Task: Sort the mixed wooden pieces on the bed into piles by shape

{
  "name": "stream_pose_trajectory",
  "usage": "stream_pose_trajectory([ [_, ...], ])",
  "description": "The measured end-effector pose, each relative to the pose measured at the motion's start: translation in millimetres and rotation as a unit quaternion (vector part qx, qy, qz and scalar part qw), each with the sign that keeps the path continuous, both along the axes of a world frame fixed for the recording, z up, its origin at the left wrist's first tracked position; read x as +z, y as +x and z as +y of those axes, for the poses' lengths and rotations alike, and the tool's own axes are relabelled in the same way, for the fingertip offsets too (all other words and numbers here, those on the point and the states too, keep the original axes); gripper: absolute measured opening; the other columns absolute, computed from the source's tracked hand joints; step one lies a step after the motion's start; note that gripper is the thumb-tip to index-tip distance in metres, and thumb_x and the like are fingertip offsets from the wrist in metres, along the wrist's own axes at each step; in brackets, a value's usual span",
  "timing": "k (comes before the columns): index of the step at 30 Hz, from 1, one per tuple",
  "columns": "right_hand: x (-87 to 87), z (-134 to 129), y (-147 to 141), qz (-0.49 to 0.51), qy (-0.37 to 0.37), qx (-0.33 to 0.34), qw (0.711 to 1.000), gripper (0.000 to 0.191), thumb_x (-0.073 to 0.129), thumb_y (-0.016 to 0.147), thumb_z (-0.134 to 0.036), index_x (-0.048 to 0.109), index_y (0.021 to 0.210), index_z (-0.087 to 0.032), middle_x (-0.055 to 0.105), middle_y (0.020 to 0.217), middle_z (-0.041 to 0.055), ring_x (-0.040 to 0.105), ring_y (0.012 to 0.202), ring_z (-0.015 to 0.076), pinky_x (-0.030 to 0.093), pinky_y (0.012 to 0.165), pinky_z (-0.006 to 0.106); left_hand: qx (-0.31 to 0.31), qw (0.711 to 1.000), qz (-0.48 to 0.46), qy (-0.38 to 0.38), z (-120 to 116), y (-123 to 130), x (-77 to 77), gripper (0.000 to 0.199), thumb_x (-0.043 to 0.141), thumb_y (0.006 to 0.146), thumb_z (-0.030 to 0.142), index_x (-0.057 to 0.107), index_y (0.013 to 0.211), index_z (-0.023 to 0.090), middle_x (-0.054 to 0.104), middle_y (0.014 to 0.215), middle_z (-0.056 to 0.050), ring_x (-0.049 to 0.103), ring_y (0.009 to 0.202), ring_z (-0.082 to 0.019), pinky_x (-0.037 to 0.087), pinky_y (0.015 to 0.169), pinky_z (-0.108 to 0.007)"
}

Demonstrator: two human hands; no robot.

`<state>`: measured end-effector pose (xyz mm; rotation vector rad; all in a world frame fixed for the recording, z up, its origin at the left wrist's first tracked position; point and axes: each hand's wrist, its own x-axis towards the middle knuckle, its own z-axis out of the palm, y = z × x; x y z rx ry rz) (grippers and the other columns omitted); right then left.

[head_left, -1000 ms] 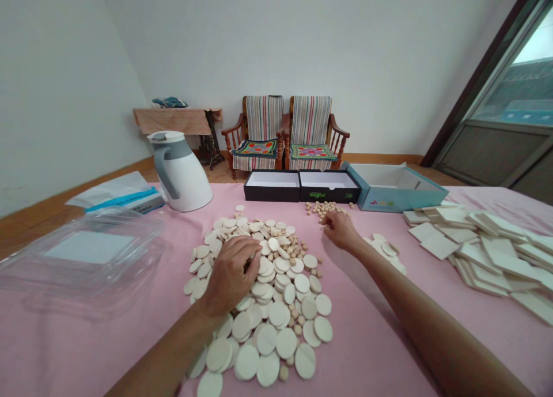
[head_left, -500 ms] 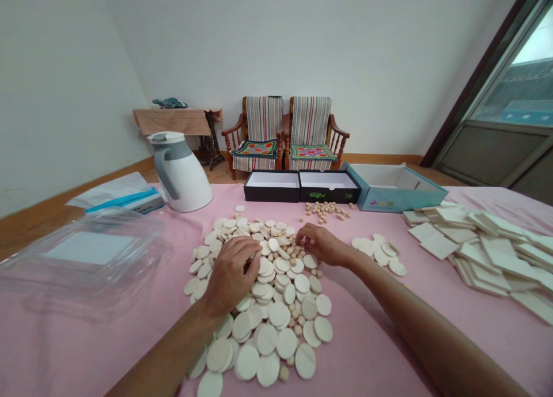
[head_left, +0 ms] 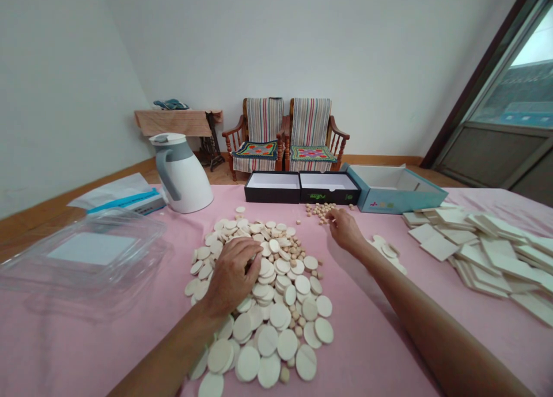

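My left hand (head_left: pixel 233 270) lies on the left part of a heap of pale wooden discs (head_left: pixel 268 339), its fingers curled together. Whatever is under those fingers is hidden. At the far side, my right hand (head_left: pixel 344 229) is at a loose group of small wooden beads (head_left: pixel 318 210), fingertips drawn together against its near right edge. I cannot make out what, if anything, the fingers pinch. More small wooden beads (head_left: pixel 296 250) lie mixed into the disc heap, mostly along its right side. A smaller group of discs (head_left: pixel 389 250) is partly behind my right forearm.
Two black boxes (head_left: pixel 272 195) and a light blue box (head_left: pixel 401 204) line the far edge. Thin wooden squares (head_left: pixel 488 247) are piled at right. A white jug (head_left: pixel 185 181), a blue-and-white packet (head_left: pixel 125 201) and clear plastic trays (head_left: pixel 90 247) occupy the left.
My right hand has moved from the disc heap's right side, away and to the right, to the far bead group. My left hand has stayed in place on the heap.
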<state>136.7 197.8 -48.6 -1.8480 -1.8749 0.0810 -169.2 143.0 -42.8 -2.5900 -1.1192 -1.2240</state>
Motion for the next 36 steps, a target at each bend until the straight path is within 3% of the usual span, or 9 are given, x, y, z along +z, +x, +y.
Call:
stream_pose_trajectory([
  [3, -5.8, 6, 2, 0.040, 0.050, 0.014, 0.998, 0.039, 0.043, 0.077, 0.000, 0.063, 0.107, -0.013, 0.061, 0.110, 0.0147, 0.059, 0.093, 0.0203, 0.045, 0.082, 0.031, -0.002, 1.000, 0.001, 0.002, 1, 0, -0.6, 0.015, 0.052, 0.087, 0.014, 0.065, 0.094, 0.016, 0.069, 0.097, -0.008, 0.060, 0.098, -0.022, 0.049, 0.091, -0.043],
  [10, -18.6, 15, -44, 0.101, -0.015, 0.235, 0.967, 0.036, 0.042, 0.084, -0.007, 0.062, 0.113, -0.017, 0.068, 0.111, 0.0105, 0.063, 0.098, 0.0192, 0.047, 0.088, 0.034, 0.001, 1.000, -0.004, 0.001, 0, 0, -0.7, 0.015, 0.052, 0.087, 0.014, 0.065, 0.094, 0.016, 0.069, 0.096, -0.007, 0.060, 0.098, -0.022, 0.049, 0.090, -0.042],
  [15, -10.0, 21, -47, 0.060, -0.037, 0.158, 0.985, 0.040, 0.040, 0.084, -0.004, 0.058, 0.119, -0.014, 0.062, 0.123, 0.0153, 0.058, 0.112, 0.0217, 0.043, 0.095, 0.036, 0.001, 1.000, -0.007, -0.008, -1, 0, 0.0, 0.015, 0.053, 0.087, 0.014, 0.065, 0.096, 0.016, 0.069, 0.096, -0.008, 0.060, 0.099, -0.022, 0.049, 0.091, -0.041],
  [18, 4.1, 11, -33, 0.065, -0.058, 0.153, 0.984, 0.036, 0.043, 0.078, -0.001, 0.062, 0.106, -0.013, 0.067, 0.111, 0.0133, 0.062, 0.100, 0.0202, 0.046, 0.087, 0.032, 0.000, 1.000, -0.006, -0.008, -1, 0, -0.5, 0.015, 0.053, 0.087, 0.014, 0.065, 0.095, 0.015, 0.070, 0.096, -0.008, 0.060, 0.099, -0.022, 0.049, 0.091, -0.041],
  [21, 18.9, -11, -20, 0.041, -0.155, 0.219, 0.962, 0.026, 0.049, 0.071, -0.002, 0.065, 0.088, -0.014, 0.069, 0.091, 0.0074, 0.063, 0.080, 0.0163, 0.046, 0.072, 0.026, 0.003, 1.000, -0.006, -0.005, -1, 1, -0.6, 0.014, 0.053, 0.087, 0.015, 0.065, 0.094, 0.016, 0.070, 0.095, -0.008, 0.060, 0.098, -0.022, 0.049, 0.091, -0.042],
  [24, 27.2, -35, -17, 0.006, -0.240, 0.280, 0.930, 0.022, 0.056, 0.068, -0.007, 0.065, 0.087, -0.016, 0.067, 0.086, 0.0050, 0.060, 0.073, 0.0143, 0.043, 0.063, 0.023, 0.003, 1.000, -0.002, -0.004, -1, 1, -0.1, 0.015, 0.052, 0.087, 0.015, 0.065, 0.094, 0.016, 0.069, 0.095, -0.008, 0.060, 0.097, -0.022, 0.049, 0.090, -0.042],
  [28, 25.4, -47, -20, -0.001, -0.225, 0.269, 0.937, 0.019, 0.056, 0.067, -0.007, 0.064, 0.081, -0.016, 0.064, 0.083, 0.0044, 0.055, 0.068, 0.0122, 0.040, 0.060, 0.021, 0.003, 1.000, -0.001, -0.001, 0, 0, 0.5, 0.015, 0.052, 0.088, 0.015, 0.066, 0.093, 0.016, 0.069, 0.095, -0.008, 0.060, 0.097, -0.022, 0.048, 0.091, -0.042],
  [32, 14.9, -34, -14, 0.016, -0.203, 0.207, 0.957, 0.018, 0.052, 0.066, -0.002, 0.061, 0.073, -0.015, 0.063, 0.075, 0.0034, 0.054, 0.066, 0.0122, 0.039, 0.060, 0.022, 0.003, 1.000, -0.002, 0.000, 0, 0, 0.3, 0.015, 0.052, 0.088, 0.015, 0.066, 0.092, 0.016, 0.069, 0.095, -0.008, 0.060, 0.097, -0.022, 0.049, 0.090, -0.042],
  [36, 5.1, -17, -3, 0.045, -0.054, 0.081, 0.994, 0.021, 0.049, 0.070, -0.001, 0.061, 0.082, -0.014, 0.063, 0.088, 0.0074, 0.057, 0.073, 0.0134, 0.042, 0.065, 0.023, 0.002, 1.000, -0.002, 0.000, 0, 0, 0.2, 0.015, 0.052, 0.087, 0.015, 0.066, 0.093, 0.016, 0.069, 0.096, -0.008, 0.060, 0.097, -0.022, 0.048, 0.091, -0.042],
])
